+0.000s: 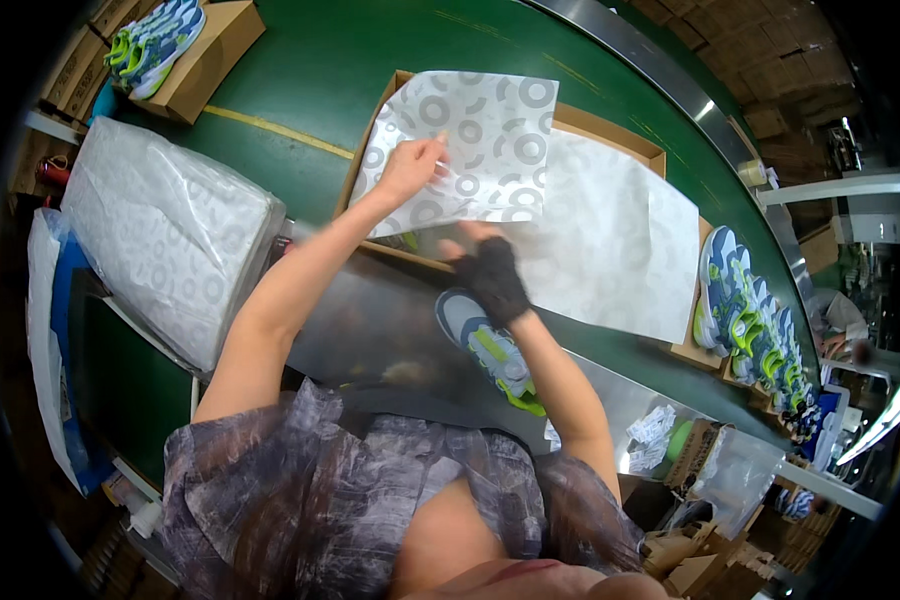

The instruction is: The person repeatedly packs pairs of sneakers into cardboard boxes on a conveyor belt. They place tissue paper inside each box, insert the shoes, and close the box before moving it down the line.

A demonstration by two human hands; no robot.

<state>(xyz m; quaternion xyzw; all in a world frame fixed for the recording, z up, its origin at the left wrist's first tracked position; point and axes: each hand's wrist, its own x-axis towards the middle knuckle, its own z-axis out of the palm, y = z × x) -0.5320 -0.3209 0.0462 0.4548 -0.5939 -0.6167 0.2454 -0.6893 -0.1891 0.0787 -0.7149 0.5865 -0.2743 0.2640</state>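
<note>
Head view, looking down: the person's left hand (pixel 415 172) is bare and lies over patterned paper (pixel 510 110), white with grey rings, spread across an open cardboard box (pixel 620 140). Its fingers are curled close together; whether its grip is clamped on the paper, I cannot tell. The right hand (pixel 490 278), in a black fingerless glove, is at the box's near side by the paper's lower edge. It is blurred: thumb and forefinger look slightly apart, but I cannot tell whether the grip holds anything.

Plain white paper (pixel 610 235) covers the box's right part and extends past it. Just below the gloved hand, a grey-blue and lime shoe (pixel 495 350) lies near the person's body, on a metal surface (pixel 360 325). The box stands on a green worktop (pixel 310 60). At left is a plastic-covered stack of patterned paper (pixel 160 225); similar shoes (pixel 755 315) line up at right, and more shoes (pixel 160 45) sit on a carton (pixel 210 65) at upper left.
</note>
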